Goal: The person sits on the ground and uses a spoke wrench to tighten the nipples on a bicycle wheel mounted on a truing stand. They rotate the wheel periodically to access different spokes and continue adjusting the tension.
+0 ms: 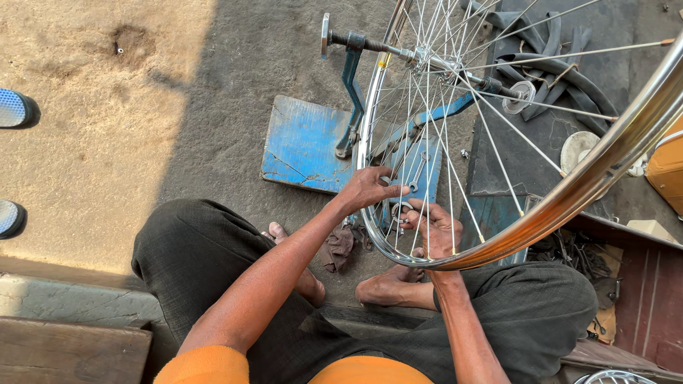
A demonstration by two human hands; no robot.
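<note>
A: We log the wheel (pixel 498 142) mounted on the blue stand (pixel 352 85), its rim (pixel 370 121) just in front of our knees. Our left hand (pixel 366 188) grips the rim, fingers curled together over it. Our right hand (pixel 437 227) sits inside the rim among the spokes (pixel 455 178), fingertips pinching a small round spoke tool (pixel 398 211).

B: Risks?

A: We judge the tool could slip off its seat if the pinch loosens; then knuckles meet the neighbouring spokes. If the left hand eases, the wheel may turn on its axle (pixel 427 55) and carry a spoke against the right fingers.

B: Room to move?

A: Tight. The right hand is hemmed by spokes on both sides and the rim below. Our bare feet (pixel 388 288) lie right under the rim, beside a rag (pixel 340 245), so a dropped tool lands near toes. A spanner (pixel 418 172) rests on the blue base plate (pixel 302 146) behind the rim. Open ground lies left; inner tubes (pixel 548 64) crowd the right.
</note>
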